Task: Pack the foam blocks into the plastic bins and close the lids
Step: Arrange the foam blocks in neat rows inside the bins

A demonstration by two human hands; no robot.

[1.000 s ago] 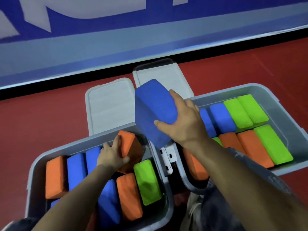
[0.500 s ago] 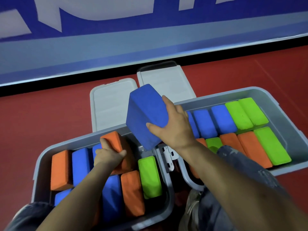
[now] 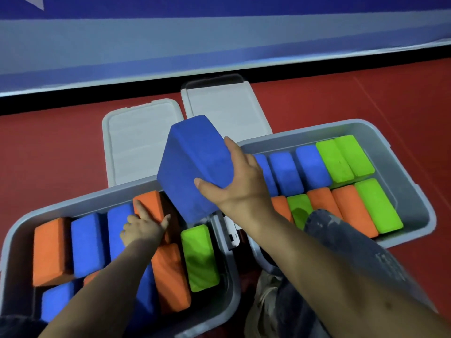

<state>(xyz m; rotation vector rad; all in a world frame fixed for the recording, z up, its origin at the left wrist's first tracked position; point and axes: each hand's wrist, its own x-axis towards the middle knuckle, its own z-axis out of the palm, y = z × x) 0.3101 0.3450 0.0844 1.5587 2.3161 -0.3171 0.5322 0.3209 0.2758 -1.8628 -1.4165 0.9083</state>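
Foam blocks fill both bins, yet the blue block [image 3: 195, 167] gripped in the right hand [image 3: 240, 184] above the left bin [image 3: 19, 235] may jam against the tilted orange block [image 3: 151, 203] that the left hand [image 3: 144, 228] presses, seemingly flat-fingered; no legible writing shows.

Looked like a sports hall or gym, smooth red floor [image 3: 48, 152], blue and white banner wall [image 3: 219, 40], black baseboard strip [image 3: 73, 98]
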